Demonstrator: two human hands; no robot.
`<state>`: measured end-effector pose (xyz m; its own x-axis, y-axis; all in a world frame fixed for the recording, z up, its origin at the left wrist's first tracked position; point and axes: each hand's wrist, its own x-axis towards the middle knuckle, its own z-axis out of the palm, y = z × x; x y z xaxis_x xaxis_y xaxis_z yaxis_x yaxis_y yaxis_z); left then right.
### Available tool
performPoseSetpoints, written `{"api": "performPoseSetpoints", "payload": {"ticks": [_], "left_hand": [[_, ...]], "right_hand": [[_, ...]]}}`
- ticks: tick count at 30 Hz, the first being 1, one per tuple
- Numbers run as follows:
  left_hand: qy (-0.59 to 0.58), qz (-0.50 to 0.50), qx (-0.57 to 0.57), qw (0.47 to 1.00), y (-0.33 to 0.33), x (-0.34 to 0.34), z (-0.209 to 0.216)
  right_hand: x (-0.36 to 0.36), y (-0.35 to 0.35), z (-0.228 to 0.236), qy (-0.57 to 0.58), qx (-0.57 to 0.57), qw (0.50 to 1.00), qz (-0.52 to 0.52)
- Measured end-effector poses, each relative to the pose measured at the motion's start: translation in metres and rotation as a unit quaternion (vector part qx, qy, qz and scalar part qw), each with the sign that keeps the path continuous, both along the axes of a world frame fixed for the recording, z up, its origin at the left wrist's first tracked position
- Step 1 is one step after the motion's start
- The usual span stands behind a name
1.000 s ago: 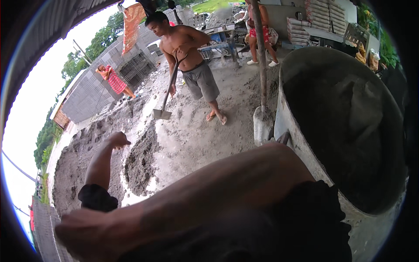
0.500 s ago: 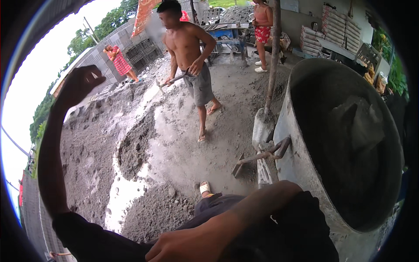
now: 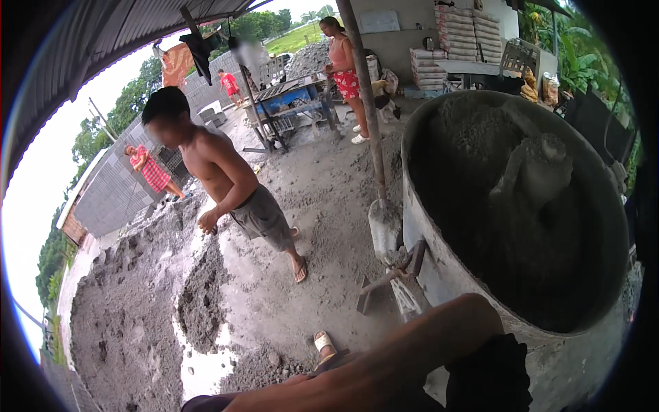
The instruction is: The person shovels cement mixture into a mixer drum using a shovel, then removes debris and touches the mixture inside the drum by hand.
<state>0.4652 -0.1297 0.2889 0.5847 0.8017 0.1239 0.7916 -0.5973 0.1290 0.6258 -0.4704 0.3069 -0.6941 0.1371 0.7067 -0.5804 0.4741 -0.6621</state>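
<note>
Rough grey ground (image 3: 329,226) spreads beside a heap of sandy material (image 3: 123,309), and we judge a stumble to be the broadest hazard here, with loose, uneven footing as its cause. The wide metal drum (image 3: 445,269) stands at our right, open-mouthed; should its paddle (image 3: 539,175) be turning, which we cannot tell, a careless lean could draw in our black sleeve (image 3: 491,371). A co-worker (image 3: 223,165) in grey shorts (image 3: 264,216) is mid-stride across from us, so an unwatched step by either side could end in a collision. Our right forearm (image 3: 408,350) crosses in front of the drum's near side, where a knock against the metal seems possible; whether the two touch, we cannot say. Our right grip (image 3: 274,398) lies at the lower edge, too dim and cut off for us to tell whether it is closed or holds anything, and our left grip is out of sight. A dark bar (image 3: 384,280) juts low beside the drum, a likely snag for our slippered foot (image 3: 325,342) near it. The drum itself looks round and deep, pale and scuffed outside, dark within; grey mix (image 3: 473,130) banks along its far inner side, and the paddle is thickly caked.
</note>
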Motion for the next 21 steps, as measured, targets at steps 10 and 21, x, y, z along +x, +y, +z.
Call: {"api": "performPoseSetpoints", "payload": {"ticks": [10, 21], "left_hand": [[0.120, -0.176, -0.172, 0.962, -0.103, -0.037, -0.084], [0.022, -0.153, 0.381, 0.912, -0.128, 0.040, 0.288]], "right_hand": [[-0.071, 0.026, -0.040, 0.060, -0.097, 0.993, 0.024], [-0.104, 0.039, -0.081, -0.120, -0.126, 0.955, 0.241]]}}
